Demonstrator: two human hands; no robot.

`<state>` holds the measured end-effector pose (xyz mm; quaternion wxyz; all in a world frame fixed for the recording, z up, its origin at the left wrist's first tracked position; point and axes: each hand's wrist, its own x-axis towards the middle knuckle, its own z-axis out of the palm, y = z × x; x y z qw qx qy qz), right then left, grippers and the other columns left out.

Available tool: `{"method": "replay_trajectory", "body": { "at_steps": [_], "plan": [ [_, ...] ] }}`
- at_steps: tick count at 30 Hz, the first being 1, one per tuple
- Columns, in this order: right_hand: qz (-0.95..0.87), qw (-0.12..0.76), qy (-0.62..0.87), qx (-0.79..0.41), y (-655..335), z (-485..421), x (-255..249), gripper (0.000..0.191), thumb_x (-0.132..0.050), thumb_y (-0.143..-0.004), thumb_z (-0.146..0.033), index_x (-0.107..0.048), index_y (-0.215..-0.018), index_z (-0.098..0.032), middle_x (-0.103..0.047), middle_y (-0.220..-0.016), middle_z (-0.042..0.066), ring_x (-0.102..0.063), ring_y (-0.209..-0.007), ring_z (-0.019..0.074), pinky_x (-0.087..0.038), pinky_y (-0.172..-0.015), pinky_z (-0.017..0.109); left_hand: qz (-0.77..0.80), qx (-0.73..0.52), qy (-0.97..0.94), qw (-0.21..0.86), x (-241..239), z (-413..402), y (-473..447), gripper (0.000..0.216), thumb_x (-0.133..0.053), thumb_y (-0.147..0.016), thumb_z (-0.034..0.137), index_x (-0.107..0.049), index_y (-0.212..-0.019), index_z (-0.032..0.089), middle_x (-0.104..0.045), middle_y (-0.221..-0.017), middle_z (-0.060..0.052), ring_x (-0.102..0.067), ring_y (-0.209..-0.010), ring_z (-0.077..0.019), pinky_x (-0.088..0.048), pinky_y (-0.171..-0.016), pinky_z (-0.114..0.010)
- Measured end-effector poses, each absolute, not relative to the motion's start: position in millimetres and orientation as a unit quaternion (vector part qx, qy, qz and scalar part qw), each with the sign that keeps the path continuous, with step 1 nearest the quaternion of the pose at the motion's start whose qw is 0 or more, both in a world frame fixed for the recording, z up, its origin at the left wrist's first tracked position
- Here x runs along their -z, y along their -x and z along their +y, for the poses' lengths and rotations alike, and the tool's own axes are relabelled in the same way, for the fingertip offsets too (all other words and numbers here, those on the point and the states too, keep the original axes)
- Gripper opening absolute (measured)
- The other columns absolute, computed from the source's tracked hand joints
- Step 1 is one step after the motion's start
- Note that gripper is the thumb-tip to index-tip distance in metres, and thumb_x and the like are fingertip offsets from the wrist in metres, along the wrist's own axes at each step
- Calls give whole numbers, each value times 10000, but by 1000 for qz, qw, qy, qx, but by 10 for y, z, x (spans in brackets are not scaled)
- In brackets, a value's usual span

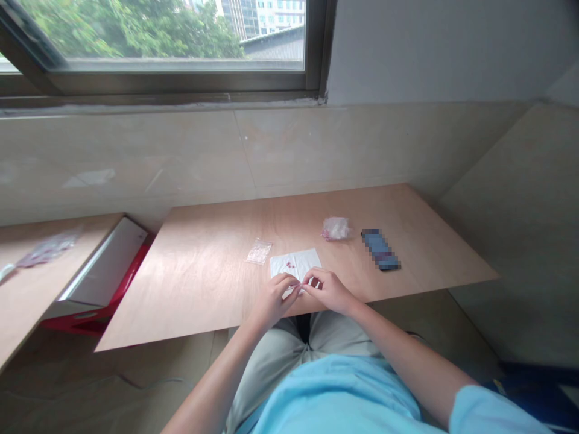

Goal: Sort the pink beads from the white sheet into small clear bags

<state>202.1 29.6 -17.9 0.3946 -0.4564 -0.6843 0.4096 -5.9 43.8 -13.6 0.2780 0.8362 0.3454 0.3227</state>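
Note:
My left hand [277, 296] and my right hand [329, 290] meet at the fingertips over the near edge of a white sheet [310, 258], which looks like paper or tissue. Both are closed in a pinch. Whatever lies between the fingertips is too small to make out. Several small red pieces [290, 265] rest on the sheet just beyond my fingers. A small clear plastic bag [259, 251] lies flat to the left of the sheet.
A crumpled clear plastic bag [336, 228] sits at the back of the wooden table [203, 271], and a blurred-out phone [380, 249] lies to its right. On the left, a second table [27, 301] holds another plastic bag [49, 247]. A red stool [122, 295] stands between the tables.

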Motion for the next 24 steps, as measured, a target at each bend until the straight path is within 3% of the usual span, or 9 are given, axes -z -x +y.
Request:
{"method": "replay_trajectory", "body": {
  "at_steps": [24],
  "plan": [
    [-697, 394, 453, -392, -1991, 280, 202, 122, -639, -932, -302, -688, -877, -205, -667, -873, 28, -613, -710, 146, -485, -625, 260, 356, -314, -838, 268, 164, 422, 64, 138, -516, -996, 241, -635, -939, 201, -656, -905, -67, -615, -881, -197, -500, -779, -326]
  ]
}}
